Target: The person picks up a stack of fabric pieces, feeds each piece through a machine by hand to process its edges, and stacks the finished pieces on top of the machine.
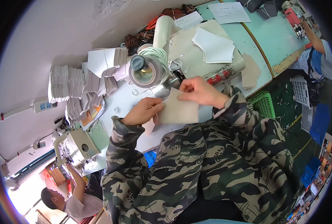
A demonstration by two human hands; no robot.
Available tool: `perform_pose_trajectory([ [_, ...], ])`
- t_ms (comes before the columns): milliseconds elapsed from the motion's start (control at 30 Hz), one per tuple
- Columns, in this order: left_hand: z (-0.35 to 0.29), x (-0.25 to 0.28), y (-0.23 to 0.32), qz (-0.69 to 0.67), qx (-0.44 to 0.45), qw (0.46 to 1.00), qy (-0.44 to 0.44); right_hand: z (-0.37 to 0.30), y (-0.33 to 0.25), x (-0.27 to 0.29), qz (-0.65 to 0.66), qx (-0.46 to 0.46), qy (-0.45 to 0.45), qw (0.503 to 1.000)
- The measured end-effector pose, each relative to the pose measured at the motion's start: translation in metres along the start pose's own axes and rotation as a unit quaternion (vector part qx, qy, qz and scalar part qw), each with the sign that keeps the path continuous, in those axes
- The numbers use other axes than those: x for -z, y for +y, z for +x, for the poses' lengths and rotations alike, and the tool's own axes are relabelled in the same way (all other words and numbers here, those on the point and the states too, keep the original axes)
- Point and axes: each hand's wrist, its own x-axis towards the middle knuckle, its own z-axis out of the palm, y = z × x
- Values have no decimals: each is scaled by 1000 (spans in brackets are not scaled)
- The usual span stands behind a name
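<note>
A flat beige cut piece (180, 111), thin like fabric or lining sheet, is held between both hands just in front of a sewing machine (162, 41). My left hand (142, 111) pinches its left edge between thumb and fingers. With bent fingers, my right hand (201, 92) grips its upper right edge, close to the machine's needle area (177, 74). Below my left hand, part of a pinkish piece (149, 127) shows at the table edge. A cone of pale green thread (156, 56) sits on the machine, partly behind its round knob.
Stacks of cut pieces (67, 84) stand along the wall at the left. More white pieces (214, 46) lie on the table beyond the machine. A green crate (263, 104) is at the right. Co-workers (82, 201) sit at other machines on both sides.
</note>
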Motion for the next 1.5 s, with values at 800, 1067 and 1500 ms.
perform_pose_trajectory([
  [800, 21, 18, -48, 385, 43, 866, 315, 0, -77, 93, -430, 232, 241, 839],
  [1067, -10, -36, -133, 445, 51, 875, 185, 4, -120, 17, -265, 430, 268, 820],
  [1500, -11, -40, -124, 541, -115, 773, 311, 28, -141, -13, -134, 417, 180, 881],
])
